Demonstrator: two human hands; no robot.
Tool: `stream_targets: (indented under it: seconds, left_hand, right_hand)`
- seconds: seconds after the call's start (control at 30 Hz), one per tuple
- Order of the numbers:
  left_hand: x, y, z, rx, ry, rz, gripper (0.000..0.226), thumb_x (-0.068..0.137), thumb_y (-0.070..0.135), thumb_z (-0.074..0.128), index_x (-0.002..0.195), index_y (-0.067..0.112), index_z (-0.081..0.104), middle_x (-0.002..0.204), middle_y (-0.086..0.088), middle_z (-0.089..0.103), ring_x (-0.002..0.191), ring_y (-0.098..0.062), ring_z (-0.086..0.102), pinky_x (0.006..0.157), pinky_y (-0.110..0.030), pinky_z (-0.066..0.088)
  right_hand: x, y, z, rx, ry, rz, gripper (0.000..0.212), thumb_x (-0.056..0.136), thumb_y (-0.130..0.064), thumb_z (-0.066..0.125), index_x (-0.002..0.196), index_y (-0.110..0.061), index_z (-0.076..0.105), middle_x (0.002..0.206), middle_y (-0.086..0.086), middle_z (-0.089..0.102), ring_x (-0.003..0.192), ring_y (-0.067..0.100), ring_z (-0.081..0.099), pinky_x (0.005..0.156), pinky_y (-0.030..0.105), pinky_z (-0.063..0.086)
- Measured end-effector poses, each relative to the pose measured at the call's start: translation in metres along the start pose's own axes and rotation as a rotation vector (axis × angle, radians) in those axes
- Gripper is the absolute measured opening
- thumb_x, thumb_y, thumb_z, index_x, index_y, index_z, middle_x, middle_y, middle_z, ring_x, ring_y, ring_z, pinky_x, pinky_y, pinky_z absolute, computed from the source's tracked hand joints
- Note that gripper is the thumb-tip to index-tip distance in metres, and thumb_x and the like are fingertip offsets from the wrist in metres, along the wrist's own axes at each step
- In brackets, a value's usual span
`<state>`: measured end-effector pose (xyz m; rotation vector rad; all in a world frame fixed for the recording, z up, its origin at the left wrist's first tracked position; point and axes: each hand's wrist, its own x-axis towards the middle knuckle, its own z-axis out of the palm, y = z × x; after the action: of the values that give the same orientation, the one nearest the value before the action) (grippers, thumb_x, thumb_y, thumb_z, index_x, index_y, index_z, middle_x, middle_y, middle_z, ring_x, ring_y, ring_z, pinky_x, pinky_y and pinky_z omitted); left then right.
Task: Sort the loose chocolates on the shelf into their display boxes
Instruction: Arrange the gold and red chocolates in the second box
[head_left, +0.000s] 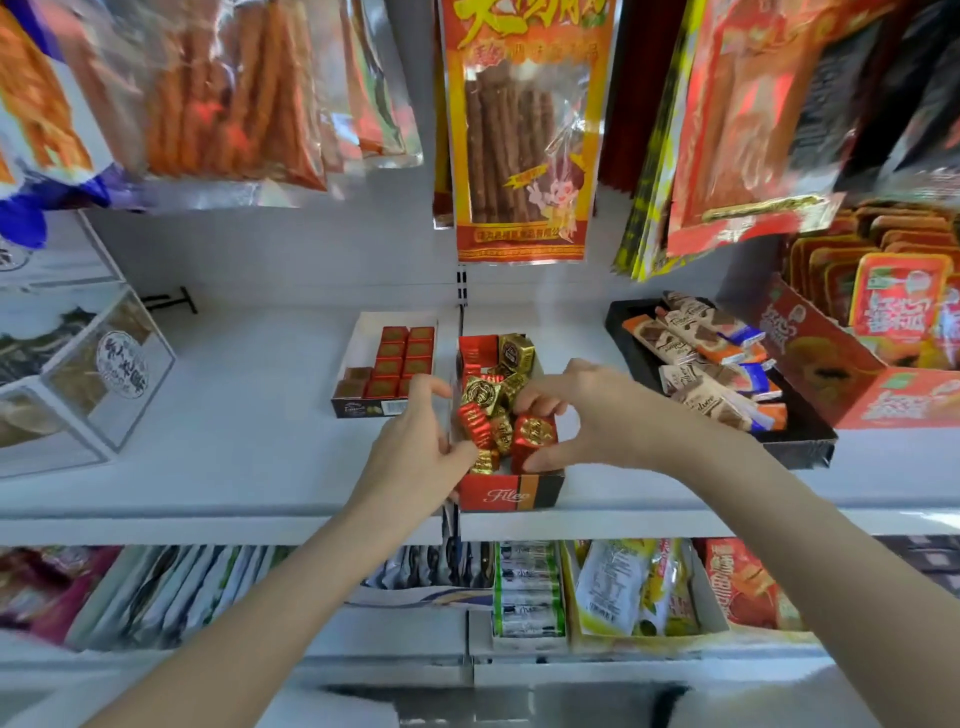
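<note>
While the shelf (234, 415) carries a tidy box (387, 364) of squared rows at left, I am at the sorting step in the middle box (511, 491), where red and gold chocolates (498, 410) lie jumbled. Next, I judge, I must lift out one colour and carry it to its own box. My right hand (582, 415) pinches a red chocolate (535, 434) between thumb and curled fingers. My left hand (415, 447) is half curled, fingertips touching the pile at the box's left wall; whether it grips one I cannot tell.
</note>
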<state>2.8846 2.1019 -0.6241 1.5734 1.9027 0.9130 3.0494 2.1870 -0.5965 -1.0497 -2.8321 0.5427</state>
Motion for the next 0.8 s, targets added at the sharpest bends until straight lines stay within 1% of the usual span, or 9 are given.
stream_targets:
  seconds: [0.1, 0.2, 0.27, 0.33, 0.43, 0.53, 0.63, 0.7, 0.8]
  left_hand:
    - [0.001, -0.003, -0.001, 0.068, 0.004, 0.039, 0.037, 0.087, 0.015, 0.056, 0.115, 0.021, 0.034, 0.064, 0.004, 0.049, 0.060, -0.011, 0.053, 0.054, -0.024, 0.047]
    - [0.011, -0.004, -0.012, 0.109, 0.046, 0.069, 0.030, 0.087, 0.024, 0.056, 0.113, 0.024, 0.042, 0.082, 0.009, 0.052, 0.073, -0.002, 0.051, 0.060, -0.015, 0.038]
    - [0.019, -0.002, -0.021, 0.086, 0.055, 0.125, 0.027, 0.085, 0.025, 0.059, 0.111, 0.023, 0.050, 0.092, 0.013, 0.051, 0.087, -0.004, 0.052, 0.074, -0.015, 0.039]
    - [0.022, 0.000, -0.026, 0.095, -0.027, 0.194, 0.033, 0.083, 0.025, 0.061, 0.115, 0.023, 0.053, 0.102, 0.014, 0.051, 0.100, -0.004, 0.050, 0.088, -0.019, 0.038]
    - [0.024, 0.004, -0.020, 0.167, -0.131, 0.253, 0.044, 0.080, 0.032, 0.064, 0.121, 0.026, 0.051, 0.110, 0.015, 0.054, 0.108, -0.005, 0.044, 0.092, -0.023, 0.034]
    - [0.027, 0.009, -0.009, 0.211, -0.115, 0.262, 0.048, 0.078, 0.037, 0.065, 0.123, 0.029, 0.051, 0.095, 0.022, 0.046, 0.109, -0.008, 0.035, 0.090, -0.029, 0.030]
    - [0.030, 0.009, -0.003, 0.242, -0.096, 0.265, 0.048, 0.078, 0.040, 0.065, 0.123, 0.030, 0.051, 0.101, 0.013, 0.047, 0.112, -0.009, 0.033, 0.096, -0.033, 0.029]
    - [0.033, 0.006, -0.001, 0.235, -0.099, 0.287, 0.043, 0.080, 0.038, 0.063, 0.121, 0.031, 0.053, 0.107, 0.012, 0.058, 0.107, -0.007, 0.034, 0.095, -0.033, 0.029]
    - [0.034, 0.003, -0.002, 0.192, -0.067, 0.296, 0.036, 0.083, 0.031, 0.061, 0.118, 0.029, 0.055, 0.106, 0.011, 0.062, 0.102, -0.002, 0.036, 0.093, -0.029, 0.032]
  right_hand:
    - [0.012, -0.010, 0.004, -0.117, -0.078, 0.046, 0.047, 0.076, -0.038, 0.069, 0.116, -0.018, 0.051, 0.076, -0.010, 0.041, 0.089, 0.015, 0.040, 0.067, 0.027, 0.032]
    - [0.016, -0.009, 0.000, -0.041, -0.074, 0.064, 0.046, 0.077, -0.034, 0.070, 0.116, -0.016, 0.053, 0.089, -0.002, 0.054, 0.084, 0.015, 0.044, 0.068, 0.027, 0.036]
    - [0.015, -0.005, -0.007, 0.063, -0.060, 0.101, 0.044, 0.076, -0.034, 0.071, 0.114, -0.019, 0.056, 0.097, 0.001, 0.058, 0.086, 0.015, 0.050, 0.071, 0.026, 0.040]
    - [0.015, -0.001, -0.011, 0.243, -0.014, 0.147, 0.036, 0.074, -0.031, 0.073, 0.105, -0.021, 0.058, 0.098, 0.001, 0.063, 0.085, 0.013, 0.055, 0.068, 0.022, 0.041]
    - [0.017, -0.001, -0.010, 0.502, 0.063, 0.210, 0.032, 0.075, -0.026, 0.072, 0.101, -0.015, 0.059, 0.095, 0.008, 0.069, 0.083, 0.016, 0.062, 0.066, 0.019, 0.044]
    - [0.018, 0.000, -0.006, 0.558, 0.112, 0.224, 0.029, 0.074, -0.025, 0.073, 0.100, -0.016, 0.060, 0.091, 0.013, 0.071, 0.088, 0.029, 0.064, 0.073, 0.033, 0.046]
    - [0.015, 0.003, -0.005, 0.621, 0.089, 0.206, 0.025, 0.073, -0.020, 0.074, 0.094, -0.021, 0.061, 0.091, 0.014, 0.071, 0.079, 0.025, 0.061, 0.072, 0.031, 0.044]
    - [0.012, 0.006, -0.007, 0.657, 0.050, 0.215, 0.026, 0.073, -0.017, 0.074, 0.096, -0.019, 0.060, 0.092, 0.015, 0.071, 0.077, 0.020, 0.058, 0.071, 0.031, 0.043]
    - [0.008, 0.010, -0.008, 0.690, 0.026, 0.208, 0.031, 0.073, -0.015, 0.073, 0.102, -0.014, 0.060, 0.095, 0.017, 0.070, 0.079, 0.021, 0.058, 0.075, 0.032, 0.045]
